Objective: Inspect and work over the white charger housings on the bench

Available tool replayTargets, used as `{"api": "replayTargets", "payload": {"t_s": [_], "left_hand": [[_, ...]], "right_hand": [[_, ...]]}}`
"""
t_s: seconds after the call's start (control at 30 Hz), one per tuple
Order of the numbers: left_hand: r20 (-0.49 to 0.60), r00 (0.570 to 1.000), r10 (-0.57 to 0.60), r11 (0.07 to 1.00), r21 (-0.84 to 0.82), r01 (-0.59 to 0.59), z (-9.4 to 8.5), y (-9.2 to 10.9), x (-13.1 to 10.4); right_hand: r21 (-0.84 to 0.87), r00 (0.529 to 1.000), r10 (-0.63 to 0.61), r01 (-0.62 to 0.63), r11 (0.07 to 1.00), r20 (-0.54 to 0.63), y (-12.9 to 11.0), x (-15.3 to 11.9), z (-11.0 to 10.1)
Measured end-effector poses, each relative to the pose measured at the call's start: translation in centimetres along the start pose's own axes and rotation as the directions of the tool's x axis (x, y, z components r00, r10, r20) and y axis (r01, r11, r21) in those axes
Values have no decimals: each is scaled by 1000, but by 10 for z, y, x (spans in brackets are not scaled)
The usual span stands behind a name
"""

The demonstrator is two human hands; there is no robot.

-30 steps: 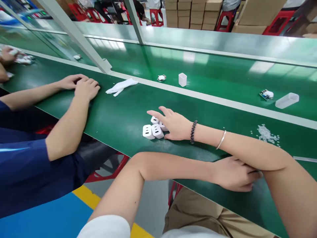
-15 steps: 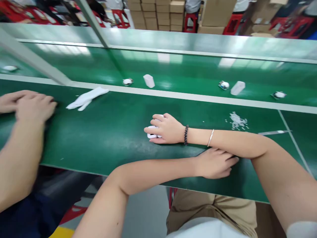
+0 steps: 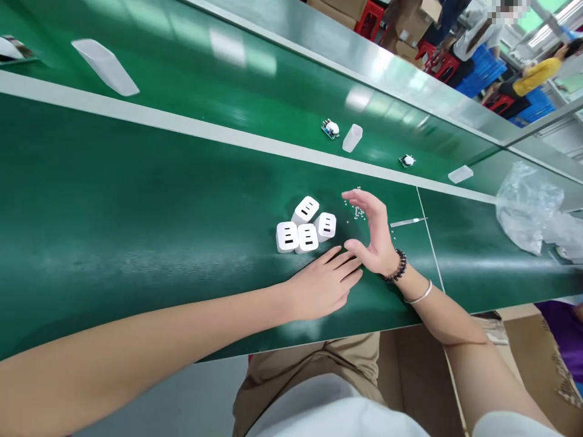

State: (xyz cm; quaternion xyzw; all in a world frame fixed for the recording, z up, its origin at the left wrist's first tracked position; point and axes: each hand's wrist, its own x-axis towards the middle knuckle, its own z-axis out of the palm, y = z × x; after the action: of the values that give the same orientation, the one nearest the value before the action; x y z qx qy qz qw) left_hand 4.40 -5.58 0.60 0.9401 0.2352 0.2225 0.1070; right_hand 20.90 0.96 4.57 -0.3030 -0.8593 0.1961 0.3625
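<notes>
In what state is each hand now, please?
Left hand: open, palm down, fingers spread, holding nothing.
Right hand: open, thumb and fingers apart, holding nothing, near the white blocks.

USB chargers (image 3: 307, 238): white, slots (image 3: 288, 241) black.
Worktop (image 3: 182, 182): deep green, plain; dividing strip (image 3: 228, 135) pale grey.
Beaded bracelet (image 3: 401, 266): black.
Bangle (image 3: 424, 294): silver.
Granules (image 3: 359, 212): whitish.
Empty casings (image 3: 105, 67): milky white, translucent.
Trousers (image 3: 273, 370): khaki, unpatterned.
Shirt (image 3: 337, 406): very pale, unpatterned.
Stool (image 3: 370, 19): red.
Cardboard box (image 3: 410, 24): brown.
Co-worker's top (image 3: 540, 74): yellow.
Neighbouring garment (image 3: 562, 334): purple.
</notes>
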Motion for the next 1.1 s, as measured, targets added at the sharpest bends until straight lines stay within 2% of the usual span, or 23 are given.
{"api": "replayTargets", "payload": {"t_s": [0.1,0.17,0.27,0.33,0.43,0.57,0.67,0.73,0.8,0.83,0.9,1.0,1.1], "left_hand": [[-17,999,31,1000,4,-31,0,1,-1],[-82,988,129,989,-56,-134,1,5,-3],[-203,948,246,948,-152,-278,2,13,-9],[-232,938,257,939,-167,-299,1,18,-12],[-227,948,223,944,-193,-268,-1,19,-12],[-282,955,89,937,-302,-177,-8,12,-7],[-273,940,-204,882,-467,56,-17,4,-2],[-199,878,-434,762,-602,240,-22,-3,0],[-117,794,-597,598,-725,342,-23,-9,2],[-92,761,-642,524,-778,348,-22,-12,2],[-112,734,-670,440,-856,271,-19,-15,2],[-193,735,-650,427,-893,144,-13,-16,2],[-174,735,-655,424,-890,166,-13,-15,2]], "right_hand": [[103,992,106,-113,988,66,13,-19,5],[140,987,137,-147,979,81,16,-23,13],[184,985,141,-156,970,96,16,-19,21],[152,980,153,-171,973,125,17,-14,23],[94,972,179,-195,976,154,17,-10,22],[127,974,176,-194,973,139,13,-10,18],[81,989,147,-149,985,30,10,-14,15],[-26,992,82,-84,996,-95,10,-17,13],[-119,984,-5,-16,993,-177,11,-20,12],[-143,980,-44,16,990,-195,12,-21,11],[-156,981,-62,33,987,-186,12,-24,10],[-86,985,-13,-2,996,-174,12,-26,10],[37,985,-68,74,997,-162,12,-26,10]]}}
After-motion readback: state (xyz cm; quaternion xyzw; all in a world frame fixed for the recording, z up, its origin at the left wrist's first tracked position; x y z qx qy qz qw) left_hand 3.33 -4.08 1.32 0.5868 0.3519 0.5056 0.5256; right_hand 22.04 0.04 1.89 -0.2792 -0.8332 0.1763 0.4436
